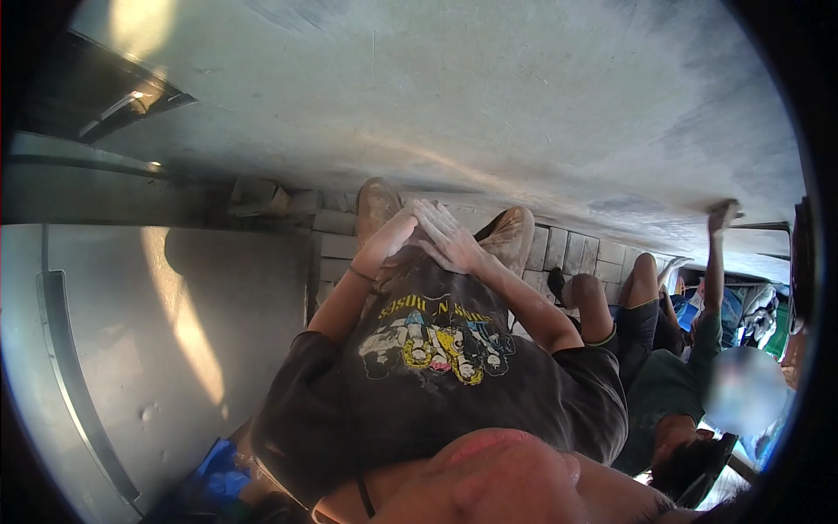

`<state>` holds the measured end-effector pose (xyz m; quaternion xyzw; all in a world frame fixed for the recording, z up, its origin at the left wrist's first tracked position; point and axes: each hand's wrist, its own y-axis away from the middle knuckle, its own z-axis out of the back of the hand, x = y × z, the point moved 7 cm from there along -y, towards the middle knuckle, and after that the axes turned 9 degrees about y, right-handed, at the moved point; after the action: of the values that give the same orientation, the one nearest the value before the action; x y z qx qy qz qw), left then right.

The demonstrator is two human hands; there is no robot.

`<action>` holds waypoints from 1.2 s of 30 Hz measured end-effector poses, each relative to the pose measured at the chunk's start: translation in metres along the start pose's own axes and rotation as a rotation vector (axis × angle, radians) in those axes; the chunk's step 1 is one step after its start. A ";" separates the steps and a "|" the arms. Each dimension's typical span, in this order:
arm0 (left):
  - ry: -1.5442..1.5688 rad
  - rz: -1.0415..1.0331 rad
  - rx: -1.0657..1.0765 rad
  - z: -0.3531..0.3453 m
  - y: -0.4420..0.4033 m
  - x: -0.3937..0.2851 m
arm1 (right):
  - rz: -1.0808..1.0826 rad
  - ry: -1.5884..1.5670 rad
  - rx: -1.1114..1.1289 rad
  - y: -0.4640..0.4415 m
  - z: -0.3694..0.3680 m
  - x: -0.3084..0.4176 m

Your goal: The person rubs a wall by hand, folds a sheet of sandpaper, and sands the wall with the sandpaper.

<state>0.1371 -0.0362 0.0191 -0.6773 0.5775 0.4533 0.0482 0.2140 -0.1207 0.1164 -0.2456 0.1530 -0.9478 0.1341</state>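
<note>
My left hand (397,232) and my right hand (446,237) meet in front of my lap, both pale with dust. The right fingers are stretched out and lie against the left hand, partly covering its fingers. The left hand looks flat, and no object shows in either hand. A dark cord circles my left wrist. Below the hands is my dark printed T-shirt (436,345), with pale dust on it. My dusty knees (515,234) stick out on both sides of the hands.
A broad, dusty grey tabletop (524,96) stretches ahead of me. To my left stands a dented metal cabinet (113,349) with a long handle. At right a seated co-worker (668,384) reaches an arm onto the surface. Pale tiles (576,251) cover the floor.
</note>
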 end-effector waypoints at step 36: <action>0.274 0.105 0.172 -0.035 0.026 0.008 | 0.124 -0.190 -0.088 0.023 0.024 0.014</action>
<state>0.1349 -0.0712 0.0464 -0.6950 0.6500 0.3074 0.0033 0.2179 -0.1518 0.1340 -0.3299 0.1961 -0.9025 0.1953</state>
